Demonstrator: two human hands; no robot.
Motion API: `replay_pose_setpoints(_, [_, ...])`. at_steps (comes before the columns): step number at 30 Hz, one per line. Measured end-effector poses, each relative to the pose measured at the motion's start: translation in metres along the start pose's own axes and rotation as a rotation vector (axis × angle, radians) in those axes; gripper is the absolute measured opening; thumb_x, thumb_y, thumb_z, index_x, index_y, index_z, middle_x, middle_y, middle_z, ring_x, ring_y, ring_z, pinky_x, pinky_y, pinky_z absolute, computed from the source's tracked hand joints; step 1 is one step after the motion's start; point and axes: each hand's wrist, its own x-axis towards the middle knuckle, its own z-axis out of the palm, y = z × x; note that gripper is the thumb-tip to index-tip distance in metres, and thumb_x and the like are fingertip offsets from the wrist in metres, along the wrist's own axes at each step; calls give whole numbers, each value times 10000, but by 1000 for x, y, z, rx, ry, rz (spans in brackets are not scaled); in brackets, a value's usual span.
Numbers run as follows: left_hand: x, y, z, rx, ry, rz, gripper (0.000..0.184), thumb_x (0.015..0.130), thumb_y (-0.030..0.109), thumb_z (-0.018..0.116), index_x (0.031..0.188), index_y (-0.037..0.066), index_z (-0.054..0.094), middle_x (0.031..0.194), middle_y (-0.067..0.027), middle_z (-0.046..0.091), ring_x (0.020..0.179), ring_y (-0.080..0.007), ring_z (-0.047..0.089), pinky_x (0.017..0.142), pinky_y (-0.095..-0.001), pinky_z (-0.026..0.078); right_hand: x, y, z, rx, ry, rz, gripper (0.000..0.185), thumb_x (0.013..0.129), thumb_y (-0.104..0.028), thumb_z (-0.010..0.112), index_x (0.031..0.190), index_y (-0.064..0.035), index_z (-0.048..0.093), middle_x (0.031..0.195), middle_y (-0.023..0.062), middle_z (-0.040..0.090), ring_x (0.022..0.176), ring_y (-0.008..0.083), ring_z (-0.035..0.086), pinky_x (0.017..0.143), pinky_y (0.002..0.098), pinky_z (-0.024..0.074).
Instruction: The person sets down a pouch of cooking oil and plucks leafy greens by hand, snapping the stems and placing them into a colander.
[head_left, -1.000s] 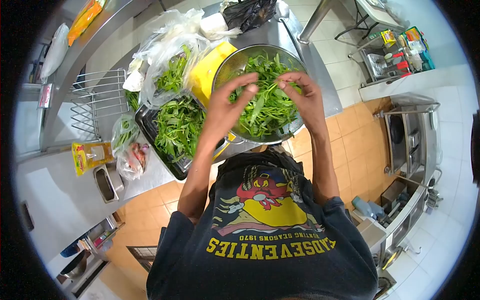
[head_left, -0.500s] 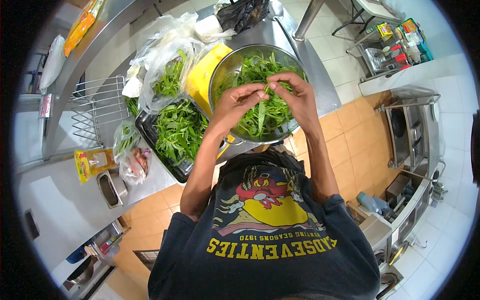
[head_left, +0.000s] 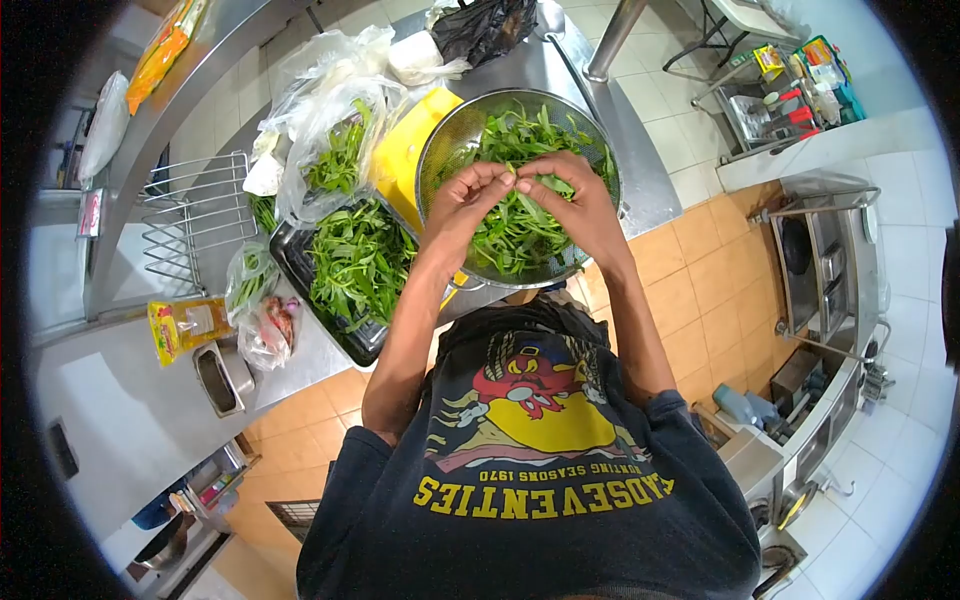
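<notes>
Left hand and right hand pinched close, thumbs against fingers, both apparently clamped on small piece of greens above strainer. Watching remotely, I judge clean work calls for short pinches, snapping rather than crushing, low enough that pieces drop inside rim. Strainer holds loose heap of greens; beside it, dark tray carries more. Clear bag, partly over tray, holds leafy stems.

From my remote view, I see a steel table carrying a black tray, yellow board, ladle and black bag.
</notes>
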Motion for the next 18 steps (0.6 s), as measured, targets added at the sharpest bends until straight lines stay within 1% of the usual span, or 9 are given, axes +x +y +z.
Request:
replay_pose_setpoints(4, [-2, 1, 1, 32, 10, 5, 169, 939, 201, 654, 1048, 72, 661, 937, 3, 654, 894, -84, 565, 879, -249, 423, 1, 2, -1, -43, -8, 19, 132, 872, -143, 705, 945, -33, 694, 948, 67, 649, 984, 212, 570, 918, 336, 411])
replay_pose_setpoints(7, [-1, 0, -3, 64, 25, -5, 172, 941, 199, 650, 1053, 69, 660, 943, -5, 653, 893, -87, 569, 891, -257, 430, 1, 9, 0, -30, 28, 3, 137, 860, -168, 690, 922, -47, 704, 928, 94, 668, 947, 260, 588, 895, 381, 415])
replay_pose_setpoints(10, [-1, 3, -3, 83, 0, 8, 200, 940, 208, 656, 1071, 57, 659, 942, -1, 651, 899, -86, 574, 891, -250, 429, 1, 9, -1, 33, 16, 48, 140, 875, -170, 667, 911, -39, 700, 919, 98, 664, 932, 244, 592, 893, 366, 420])
replay_pose_setpoints(13, [-5, 12, 4, 112, 6, -7, 231, 941, 227, 658, 1084, 47, 663, 944, 8, 651, 899, -74, 569, 889, -241, 422, 2, 3, -5, 105, -81, 123, 171, 898, -193, 654, 913, -28, 695, 926, 98, 667, 916, 220, 602, 887, 338, 427])
replay_pose_setpoints(16, [-2, 6, 3, 173, -16, 37, 252, 949, 251, 650, 1095, 46, 666, 930, 22, 642, 871, -63, 556, 864, -232, 416, 4, 4, -6, 52, -120, 126, 196, 924, -213, 643, 940, -25, 695, 942, 91, 671, 910, 192, 612, 872, 313, 442])
replay_pose_setpoints(18, [-2, 8, 1, 124, -13, -2, 252, 955, 265, 641, 1092, 55, 671, 915, 34, 632, 854, -56, 544, 840, -226, 409, 4, 7, -6, 132, -132, 141, 221, 940, -225, 629, 973, -15, 688, 955, 87, 673, 920, 179, 614, 866, 309, 451])
